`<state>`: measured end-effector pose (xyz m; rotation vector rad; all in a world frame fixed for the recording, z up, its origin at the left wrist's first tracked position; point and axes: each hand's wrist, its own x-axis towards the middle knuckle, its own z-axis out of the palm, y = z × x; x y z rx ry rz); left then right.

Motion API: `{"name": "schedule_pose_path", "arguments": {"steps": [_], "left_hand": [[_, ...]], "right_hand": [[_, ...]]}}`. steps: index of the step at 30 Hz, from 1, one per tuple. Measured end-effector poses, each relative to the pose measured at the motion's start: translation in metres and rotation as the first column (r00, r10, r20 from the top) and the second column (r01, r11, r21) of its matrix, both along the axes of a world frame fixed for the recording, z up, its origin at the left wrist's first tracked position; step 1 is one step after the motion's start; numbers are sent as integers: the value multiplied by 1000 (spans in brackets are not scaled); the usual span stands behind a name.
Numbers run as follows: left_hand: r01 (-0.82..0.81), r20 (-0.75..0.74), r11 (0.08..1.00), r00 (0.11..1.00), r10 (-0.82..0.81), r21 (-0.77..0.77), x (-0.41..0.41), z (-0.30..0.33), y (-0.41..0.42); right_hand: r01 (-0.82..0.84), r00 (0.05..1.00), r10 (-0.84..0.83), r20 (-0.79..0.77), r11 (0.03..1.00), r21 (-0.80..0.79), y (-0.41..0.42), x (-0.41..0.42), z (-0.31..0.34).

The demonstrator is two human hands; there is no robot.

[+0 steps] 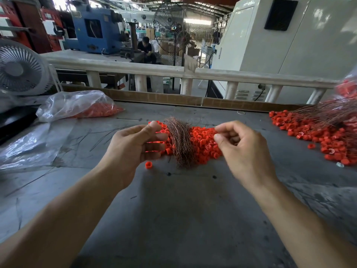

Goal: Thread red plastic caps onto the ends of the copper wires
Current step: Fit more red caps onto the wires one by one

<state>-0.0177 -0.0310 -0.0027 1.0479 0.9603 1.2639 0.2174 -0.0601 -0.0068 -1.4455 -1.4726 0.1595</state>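
Two hands (133,146), two cap heaps (204,144), two wire bundles (180,144), two bags (77,105)

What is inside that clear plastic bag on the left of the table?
The clear plastic bag holds red caps, bunched toward its right end. How many, and whether anything else lies beneath them, the crumpled plastic hides.

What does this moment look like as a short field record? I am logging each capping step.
surface: grey worktable
left hand: fingers curled over the red caps, beside the copper wire bundle; grip unclear
right hand: thumb and forefinger pinched; what they hold is too small to tell
copper wire bundle: lies across the central cap pile
stray cap: alone, near the left hand
right pile: caps with wires lying on them
plastic bag of caps: far left
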Motion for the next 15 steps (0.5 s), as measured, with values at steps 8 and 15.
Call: {"name": "schedule_pose_path", "arguments": {"steps": [8, 15], "left_hand": [[-119, -291, 980, 943, 161, 158, 3, -2, 1], [-108, -387, 973, 904, 181, 201, 1, -6, 3]], "right_hand": [[426, 900, -435, 3, 879, -212, 18, 78, 0], [480, 863, -500, 73, 766, -427, 22, 101, -11]]}}
